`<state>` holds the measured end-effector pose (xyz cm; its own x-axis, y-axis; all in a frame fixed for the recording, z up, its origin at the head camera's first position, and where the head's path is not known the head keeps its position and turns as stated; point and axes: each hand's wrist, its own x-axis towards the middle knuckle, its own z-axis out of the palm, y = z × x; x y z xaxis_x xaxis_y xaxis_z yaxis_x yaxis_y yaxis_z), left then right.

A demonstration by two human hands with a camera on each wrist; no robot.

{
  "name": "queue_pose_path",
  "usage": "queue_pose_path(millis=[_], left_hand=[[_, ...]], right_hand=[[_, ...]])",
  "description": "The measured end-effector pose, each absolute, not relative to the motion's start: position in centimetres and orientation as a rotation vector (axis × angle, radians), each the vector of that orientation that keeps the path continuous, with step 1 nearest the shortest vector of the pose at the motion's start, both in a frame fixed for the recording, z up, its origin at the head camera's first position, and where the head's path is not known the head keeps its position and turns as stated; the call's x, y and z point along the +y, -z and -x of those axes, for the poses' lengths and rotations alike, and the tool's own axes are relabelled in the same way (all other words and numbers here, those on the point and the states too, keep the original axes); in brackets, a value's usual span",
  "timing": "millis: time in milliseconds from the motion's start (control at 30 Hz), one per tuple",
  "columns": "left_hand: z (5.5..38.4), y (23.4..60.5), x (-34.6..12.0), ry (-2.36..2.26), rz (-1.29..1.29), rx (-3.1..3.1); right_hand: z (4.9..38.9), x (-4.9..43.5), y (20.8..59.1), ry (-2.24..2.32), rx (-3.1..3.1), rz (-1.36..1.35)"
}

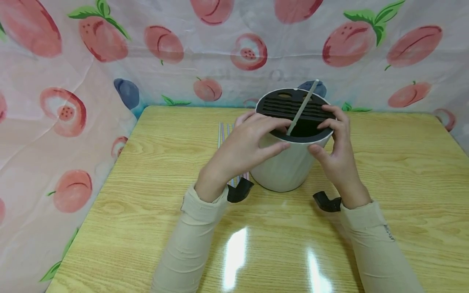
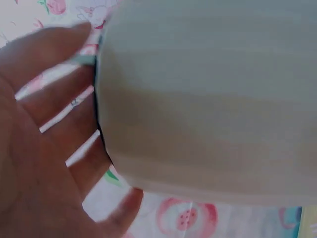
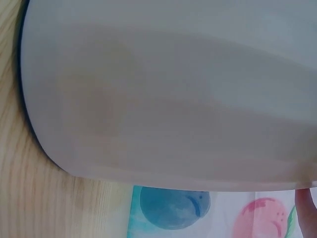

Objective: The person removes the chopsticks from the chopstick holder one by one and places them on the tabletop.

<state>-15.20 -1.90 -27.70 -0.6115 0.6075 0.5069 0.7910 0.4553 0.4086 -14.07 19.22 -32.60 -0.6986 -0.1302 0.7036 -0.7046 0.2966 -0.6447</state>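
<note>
A cream bin (image 1: pixel 282 171) stands on the table, topped by a black slotted lid (image 1: pixel 275 106) with a dark opening at its near side. A pale straw (image 1: pixel 303 106) rises slanted to the right from that opening. My left hand (image 1: pixel 253 134) grips the bin's left rim, thumb outside and fingers over the top, an index fingertip beside the straw. On the opposite side, my right hand (image 1: pixel 338 150) holds the rim with its thumb outside and fingers over the lid. The left wrist view shows the left fingers (image 2: pixel 54 99) around the rim. The bin's wall (image 3: pixel 163 99) fills most of the right wrist view.
Several thin coloured straws (image 1: pixel 222 132) lie on the wooden table (image 1: pixel 154 162) left of the bin, partly hidden by the left arm. A peach-printed cloth (image 1: pixel 220 53) hangs behind the table and along its left side. Black wrist pieces (image 1: pixel 239 190) sit by both wrists.
</note>
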Motion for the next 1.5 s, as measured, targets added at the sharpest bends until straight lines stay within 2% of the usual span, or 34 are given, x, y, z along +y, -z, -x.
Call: queue_pose_path(millis=[433,700,1167,1500], left_hand=[[15.0,27.9,-1.1,1.059,1.069,-2.348],[15.0,27.6,-1.5,1.247,1.077,-2.215],[11.9,24.2,-2.8,1.675,1.023,-1.927],[13.3,24.9,-3.7,1.845,0.958,-1.517]], right_hand=[[13.7,19.1,32.4,-1.396,-2.041,-0.728],[13.7,19.0,32.4,-1.373,-2.045,-0.731],[13.6,19.1,32.4,-1.371,-2.074,-0.721],[13.7,19.2,32.5,-1.405,-2.065,-0.716]])
